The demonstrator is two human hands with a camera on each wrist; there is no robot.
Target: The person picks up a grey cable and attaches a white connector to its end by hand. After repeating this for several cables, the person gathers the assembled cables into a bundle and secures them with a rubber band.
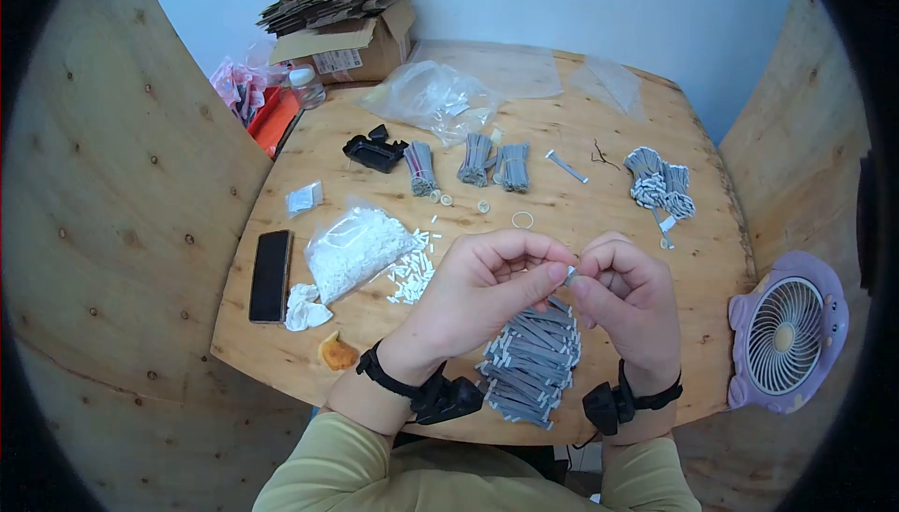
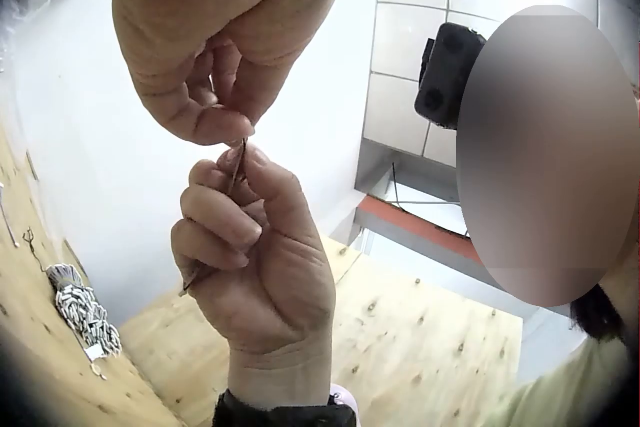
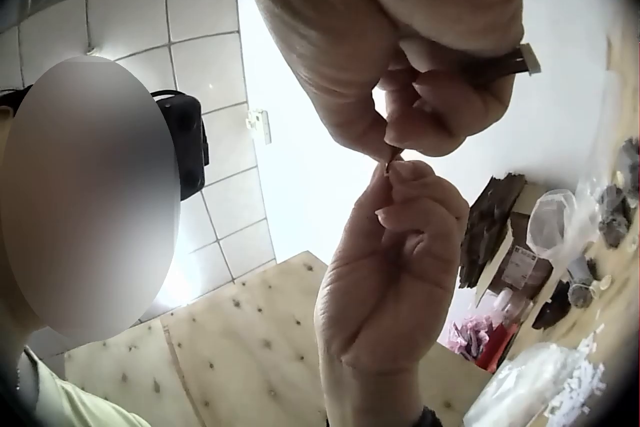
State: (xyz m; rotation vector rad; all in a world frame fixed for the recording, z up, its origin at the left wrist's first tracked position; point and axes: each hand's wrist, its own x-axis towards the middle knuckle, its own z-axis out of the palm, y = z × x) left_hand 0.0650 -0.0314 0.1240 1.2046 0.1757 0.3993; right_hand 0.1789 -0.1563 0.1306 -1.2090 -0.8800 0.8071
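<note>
My left hand (image 1: pixel 473 292) and right hand (image 1: pixel 632 301) meet above the table, fingertips close together. Between them is a short grey ribbon cable (image 1: pixel 569 274), its end pinched by the left thumb and forefinger. The right hand curls round the cable's length; in the right wrist view a flat connector end (image 3: pixel 530 59) sticks out past its curled fingers. Seen from the left wrist, a thin edge of the cable (image 2: pixel 238 169) shows between both sets of fingertips. Below the hands lies a pile of grey ribbon cables (image 1: pixel 529 367) with white ends.
Left of the hands are a clear bag of small white pieces (image 1: pixel 361 250), loose white pieces (image 1: pixel 409 273) and a phone (image 1: pixel 270 276). Cable bundles (image 1: pixel 512 168) lie farther back, others (image 1: pixel 658 180) at the right. A purple fan (image 1: pixel 785 334) stands at the right edge.
</note>
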